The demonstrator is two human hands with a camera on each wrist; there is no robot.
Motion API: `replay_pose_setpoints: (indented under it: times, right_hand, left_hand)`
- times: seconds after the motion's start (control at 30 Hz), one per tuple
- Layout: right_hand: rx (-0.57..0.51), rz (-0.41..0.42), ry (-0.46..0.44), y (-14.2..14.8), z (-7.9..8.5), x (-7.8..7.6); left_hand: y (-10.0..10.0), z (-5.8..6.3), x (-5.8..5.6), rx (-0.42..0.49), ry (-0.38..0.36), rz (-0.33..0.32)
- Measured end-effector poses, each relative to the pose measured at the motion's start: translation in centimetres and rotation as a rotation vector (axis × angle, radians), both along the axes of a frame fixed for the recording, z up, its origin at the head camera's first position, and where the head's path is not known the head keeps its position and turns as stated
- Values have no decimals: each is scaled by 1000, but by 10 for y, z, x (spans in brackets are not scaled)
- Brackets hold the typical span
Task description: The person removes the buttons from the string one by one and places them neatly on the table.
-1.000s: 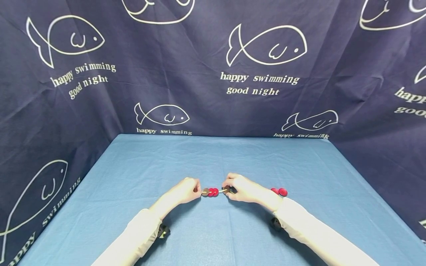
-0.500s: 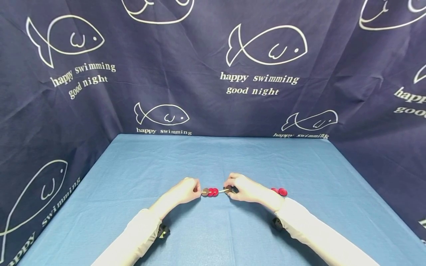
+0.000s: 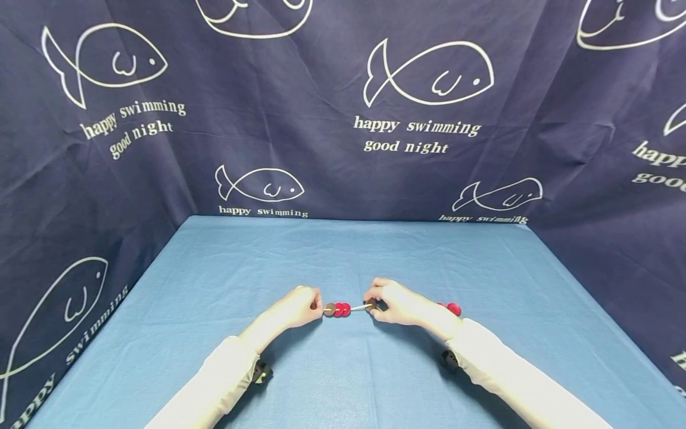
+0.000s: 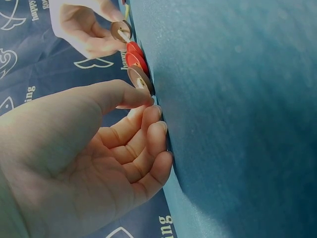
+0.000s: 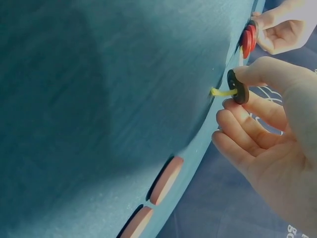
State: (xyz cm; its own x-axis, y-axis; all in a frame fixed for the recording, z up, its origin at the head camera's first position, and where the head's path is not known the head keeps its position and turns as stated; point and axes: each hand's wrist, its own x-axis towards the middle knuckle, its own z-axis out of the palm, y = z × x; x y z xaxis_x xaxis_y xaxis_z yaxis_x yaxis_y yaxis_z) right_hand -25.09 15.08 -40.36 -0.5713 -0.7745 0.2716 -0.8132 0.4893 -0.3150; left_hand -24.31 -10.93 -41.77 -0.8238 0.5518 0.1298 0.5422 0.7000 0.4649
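Observation:
My left hand (image 3: 301, 308) pinches a pale string at the left end of a short row of buttons, its fingertips right beside a brown button (image 4: 139, 79). Two overlapping red buttons (image 3: 343, 310) follow on the same string. A bare stretch of string (image 3: 360, 308) leads right to a second brown button (image 5: 239, 88), held by its rim between the thumb and fingers of my right hand (image 3: 395, 305). Out of that button's far face pokes a short yellow string end (image 5: 222, 92), seen in the right wrist view.
To the right of my right hand, a red button (image 3: 454, 309) lies on the blue cloth-covered table (image 3: 354, 256), with another partly hidden behind the wrist. A dark fish-print curtain (image 3: 332, 119) hangs around the table's back and sides.
My right hand has slid slightly right with its brown button, so more bare string shows between it and the red buttons. The left hand stays in place.

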Motion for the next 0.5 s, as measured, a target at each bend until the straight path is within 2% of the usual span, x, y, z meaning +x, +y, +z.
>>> replay_pose_setpoints:
  times: [0.5]
  right_hand:
    - [-18,-8,-40,6,0,2]
  left_hand:
    - [0,0,0,-1,-26,14]
